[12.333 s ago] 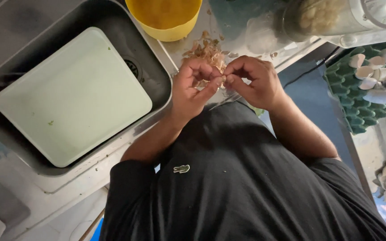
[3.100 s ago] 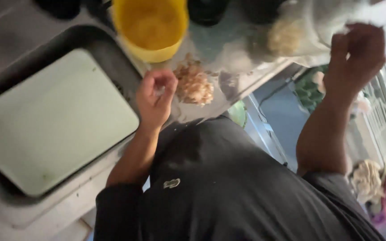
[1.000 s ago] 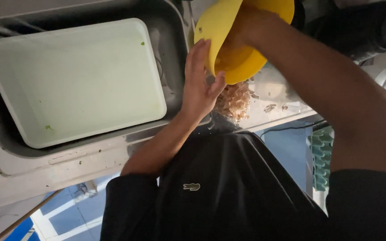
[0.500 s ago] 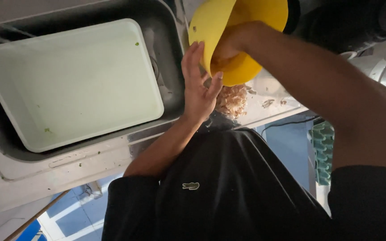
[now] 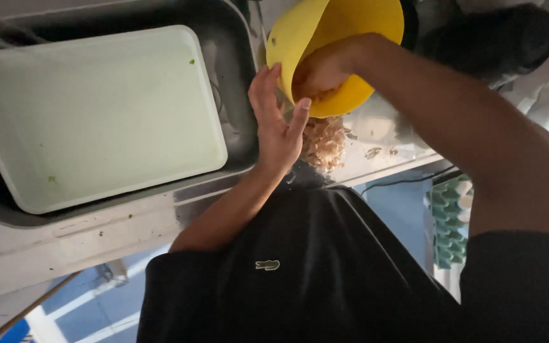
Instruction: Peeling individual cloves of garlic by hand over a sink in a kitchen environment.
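A yellow bowl (image 5: 306, 32) is tipped on its side above a pile of pale brown peelings (image 5: 325, 145) on the steel counter. My left hand (image 5: 276, 124) lies flat against the bowl's left wall with the fingers straight and the thumb over the rim, holding it tilted. My right hand (image 5: 320, 71) reaches down into the bowl, fingers curled. What the fingers hold is hidden.
A pale green tray (image 5: 96, 114) lies in the steel sink (image 5: 244, 95) to the left. A dark round object (image 5: 490, 38) stands at the top right. A green egg carton (image 5: 447, 219) sits low on the right, past the counter edge. My dark shirt fills the bottom.
Earlier both hands worked at the peelings. The right hand then rose away to the right, and it now reaches into the bowl, which has been tipped up. Over the last second little has shifted.
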